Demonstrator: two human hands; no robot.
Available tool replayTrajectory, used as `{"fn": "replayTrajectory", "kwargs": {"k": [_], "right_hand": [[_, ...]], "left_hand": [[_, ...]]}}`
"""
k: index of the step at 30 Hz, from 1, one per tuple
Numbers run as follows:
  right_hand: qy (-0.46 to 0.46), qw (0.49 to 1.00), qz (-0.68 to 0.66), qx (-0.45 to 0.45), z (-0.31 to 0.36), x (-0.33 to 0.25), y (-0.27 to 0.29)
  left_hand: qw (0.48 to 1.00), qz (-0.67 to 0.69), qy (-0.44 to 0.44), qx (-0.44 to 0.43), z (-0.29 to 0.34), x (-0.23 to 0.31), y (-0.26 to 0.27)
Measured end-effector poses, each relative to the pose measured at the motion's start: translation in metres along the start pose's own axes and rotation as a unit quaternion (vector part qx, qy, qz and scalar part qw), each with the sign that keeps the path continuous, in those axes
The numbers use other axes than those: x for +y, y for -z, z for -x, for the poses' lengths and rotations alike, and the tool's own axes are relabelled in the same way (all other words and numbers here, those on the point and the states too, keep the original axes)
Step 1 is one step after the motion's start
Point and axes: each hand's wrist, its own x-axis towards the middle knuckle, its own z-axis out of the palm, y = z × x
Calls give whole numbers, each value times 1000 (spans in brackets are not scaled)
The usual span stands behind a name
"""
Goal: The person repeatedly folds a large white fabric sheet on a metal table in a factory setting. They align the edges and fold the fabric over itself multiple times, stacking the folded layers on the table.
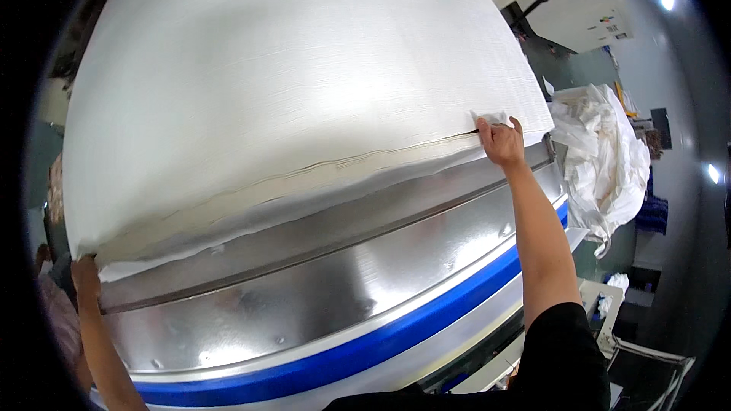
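A wide stack of thin white fabric layers [304, 68] covers the machine bed, its many edges showing along the near side. My right hand [500, 143] is closed on the upper layers at the near right edge, where a small flap is lifted and a dark gap shows beneath it. At the near left corner my left hand [86, 272] grips the stack's edge, with its fingertips hidden by the cloth. Below the stack, a smooth white sheet [365, 186] hangs out a little over the metal.
Along the near side runs a shiny metal ledge [304, 304] with a blue strip [320, 369]. Crumpled white sheeting [601, 152] is heaped at the right. A pale machine cabinet [582, 11] stands far right; a white metal frame [662, 358] is near right.
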Motion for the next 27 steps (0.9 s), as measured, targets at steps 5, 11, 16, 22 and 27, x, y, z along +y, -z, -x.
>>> {"fn": "replayTrajectory", "kwargs": {"k": [5,11,16,22,27], "right_hand": [[-88,987,77,-109,-15,88,-19],[-53,952,131,-270,-16,225,-30],[-91,951,173,-239,-29,178,-25],[-21,960,214,-181,-5,228,-24],[-100,964,158,-187,-7,212,46]], "left_hand": [[987,107,70,102,14,-28,-40],[954,241,171,45,-1,-2,-22],[962,195,192,19,37,-5,-6],[980,132,151,-14,30,11,40],[982,74,159,-61,40,29,129]]}}
